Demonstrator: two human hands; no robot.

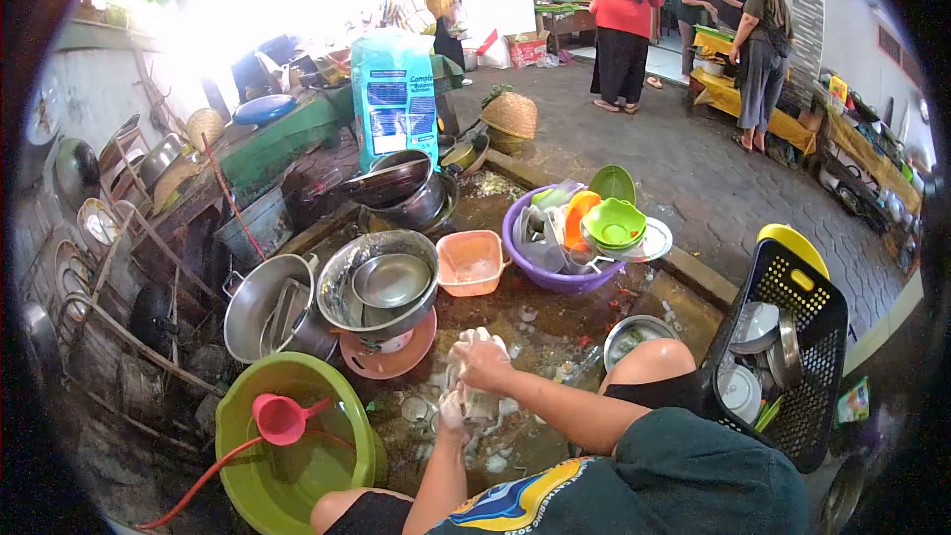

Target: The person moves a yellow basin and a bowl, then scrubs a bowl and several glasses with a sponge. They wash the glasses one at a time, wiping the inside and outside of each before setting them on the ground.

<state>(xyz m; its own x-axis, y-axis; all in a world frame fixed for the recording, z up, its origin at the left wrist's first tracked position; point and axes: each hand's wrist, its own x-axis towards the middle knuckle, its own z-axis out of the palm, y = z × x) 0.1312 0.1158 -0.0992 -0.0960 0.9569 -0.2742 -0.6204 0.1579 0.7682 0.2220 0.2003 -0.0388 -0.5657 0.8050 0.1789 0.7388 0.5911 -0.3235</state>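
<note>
Low over the wet floor, my right hand (482,361) is closed and covered in white suds; what its fingers grip is hidden. Just below it, my left hand (453,413) curls round a clear, sudsy drinking glass (481,406). Another clear glass (415,409) lies on the ground left of my hands, amid foam. A pink-orange plate (391,355) lies beyond them, partly under a large metal basin (337,302) that holds a smaller metal bowl (391,282).
At left stands a green tub (371,436) of water with a pink dipper (280,420). A purple basin (565,280) of dishes is ahead, near an orange container (471,263). A black crate (822,376) of dishes sits at right. Several people stand farther back.
</note>
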